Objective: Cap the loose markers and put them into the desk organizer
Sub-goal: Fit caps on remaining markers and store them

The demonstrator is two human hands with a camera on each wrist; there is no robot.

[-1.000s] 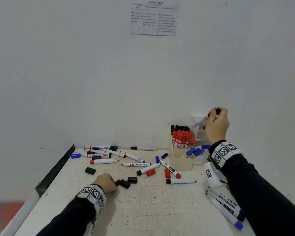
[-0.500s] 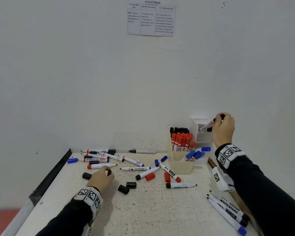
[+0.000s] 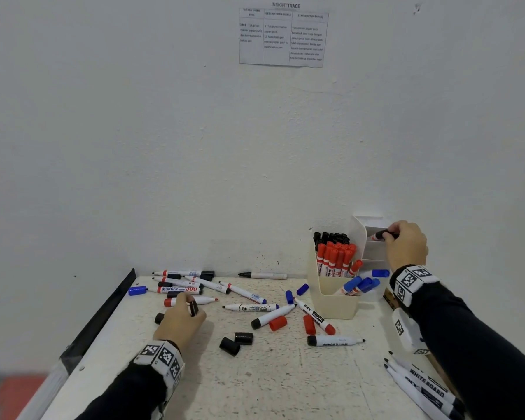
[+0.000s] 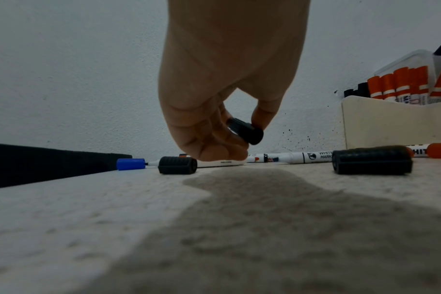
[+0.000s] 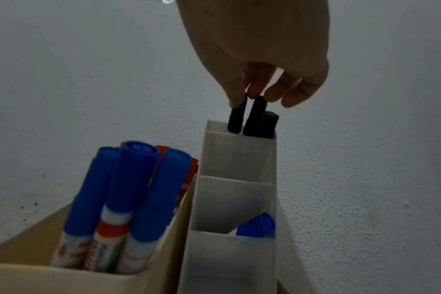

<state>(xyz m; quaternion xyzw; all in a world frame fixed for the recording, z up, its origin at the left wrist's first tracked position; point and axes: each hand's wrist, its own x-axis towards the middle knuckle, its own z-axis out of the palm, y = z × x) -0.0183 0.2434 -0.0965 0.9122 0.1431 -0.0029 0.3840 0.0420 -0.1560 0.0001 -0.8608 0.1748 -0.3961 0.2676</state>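
Black-capped markers poking up out of the rearmost slot of the white desk organizer, right by the wall, with the right hand above them, fingertips pinching the cap ends of two. Third black cap sitting in the same slot just beside those. One blue-capped marker leaning in a nearer slot of the same white divider. Right next to it, touching on the left, a cream bin stuffed with red-capped markers standing upright, black-capped ones behind them and a few blue-capped markers tilted at the front. Over on the left side of the table, left hand low above the surface, thumb and fingers curled around a single black cap, held clear of the tabletop. Another loose black cap lying just beside that hand, two more black caps nearer the middle. Scattered between the hand and the bin: uncapped whiteboard markers, a couple of red caps, two blue caps, plus a pile of markers at the back left near the wall. Bunch of uncapped black markers lying together at the near right edge under the right sleeve. Printed sheet taped high up on the wall.
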